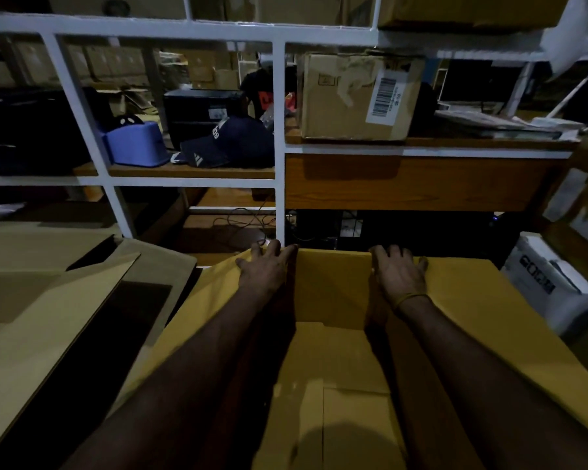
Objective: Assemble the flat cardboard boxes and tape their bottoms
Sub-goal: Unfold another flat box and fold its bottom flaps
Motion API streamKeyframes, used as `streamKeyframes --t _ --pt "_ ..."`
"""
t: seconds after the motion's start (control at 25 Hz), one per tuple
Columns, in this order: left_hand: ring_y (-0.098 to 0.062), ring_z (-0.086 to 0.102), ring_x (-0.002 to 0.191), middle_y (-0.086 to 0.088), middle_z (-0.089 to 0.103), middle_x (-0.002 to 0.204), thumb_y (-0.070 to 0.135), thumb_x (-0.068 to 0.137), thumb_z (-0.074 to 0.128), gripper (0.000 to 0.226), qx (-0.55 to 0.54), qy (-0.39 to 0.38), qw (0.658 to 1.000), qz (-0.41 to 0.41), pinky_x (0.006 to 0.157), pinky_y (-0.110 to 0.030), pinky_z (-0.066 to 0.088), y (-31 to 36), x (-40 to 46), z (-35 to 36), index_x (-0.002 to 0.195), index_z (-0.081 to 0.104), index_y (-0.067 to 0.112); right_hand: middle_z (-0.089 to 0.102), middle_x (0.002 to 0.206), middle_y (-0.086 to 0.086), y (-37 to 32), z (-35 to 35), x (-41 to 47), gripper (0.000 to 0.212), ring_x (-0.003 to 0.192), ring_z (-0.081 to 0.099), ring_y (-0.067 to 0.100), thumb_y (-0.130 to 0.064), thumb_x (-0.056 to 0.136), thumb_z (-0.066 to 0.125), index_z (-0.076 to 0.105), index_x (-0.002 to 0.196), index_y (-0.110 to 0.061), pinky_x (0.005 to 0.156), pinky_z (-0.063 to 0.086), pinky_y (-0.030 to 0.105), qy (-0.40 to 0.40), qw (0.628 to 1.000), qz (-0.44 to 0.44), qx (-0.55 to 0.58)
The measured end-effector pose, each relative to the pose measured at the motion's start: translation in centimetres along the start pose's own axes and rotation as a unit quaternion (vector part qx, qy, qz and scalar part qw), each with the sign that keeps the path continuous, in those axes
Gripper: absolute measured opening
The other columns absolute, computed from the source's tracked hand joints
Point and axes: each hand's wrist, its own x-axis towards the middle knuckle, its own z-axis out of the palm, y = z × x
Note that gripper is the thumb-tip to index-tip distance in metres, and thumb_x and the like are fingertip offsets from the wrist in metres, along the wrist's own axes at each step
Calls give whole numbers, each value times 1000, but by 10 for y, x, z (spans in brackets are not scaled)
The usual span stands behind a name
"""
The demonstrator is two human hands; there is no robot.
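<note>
Dim storeroom shelving of white-painted metal frames and wooden boards fills the view ahead of us, with the yellow cardboard box (333, 293) low in front.

Our left hand (263, 268) lies with fingers spread over the far end of the box's left flap, fingertips curling slightly over its edge. Our right hand (399, 274) rests the same way on the right flap, fingers splayed and fairly straight, a thin band round the wrist. Neither pinches anything; both seem to press the flaps outward or down.

We judge the box to be opened into shape but not finished: the far wall stands upright between our hands, inner flaps lie folded beneath our forearms with a seam showing, and we see no tape on it, nor any tape roll. Folding and taping the bottom look to be what is left.

The cardboard is smooth, matte, stiff, with crisp creases. To the left lie duller brown flat cardboard sheets (48, 300), apparently waiting. On the shelf sit a blue plastic device (138, 144), a dark cap (224, 140) and a worn taped carton (357, 96) bearing a barcode label.
</note>
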Motion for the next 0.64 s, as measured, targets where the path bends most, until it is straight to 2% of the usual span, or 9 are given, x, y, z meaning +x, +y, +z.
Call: streamKeyframes --t 0.16,0.28,0.4,0.52,0.64 --pt "-47 5 144 -6 7 160 38 89 67 90 -4 -32 999 18 103 -69 33 -1 -6 -9 153 4 42 49 129 11 -5 -5 -1 29 121 46 35 -26 101 45 43 130 -27 107 28 63 -7 1000 27 5" --pt "-45 -2 146 -1 -5 163 35 84 73 102 1 -80 996 32 105 -71 29 -6 -11 -16 153 -1 43 42 140 10 -3 -7 -5 49 130 39 36 -21 96 54 36 141 -31 109 23 69 -40 999 21 11" --pt "-41 -12 148 -1 -17 163 35 84 74 104 0 -113 993 32 108 -73 20 -7 -30 -20 154 -4 41 18 158 10 0 -16 -21 73 144 17 43 -33 95 61 17 153 -37 110 16 72 -104 994 33 21" --pt "-40 -13 148 -2 -21 162 43 87 69 102 -9 -120 992 23 109 -72 20 -6 -62 -25 153 -8 41 2 162 12 9 -29 -51 82 145 10 48 -44 92 63 10 154 -41 111 19 70 -152 986 69 14" --pt "-41 -10 148 -4 -22 162 51 85 68 106 -10 -124 992 -1 111 -68 21 -7 -106 -24 153 -12 38 -3 162 11 22 -43 -99 86 145 9 46 -54 89 62 9 155 -39 110 24 68 -173 982 75 10"
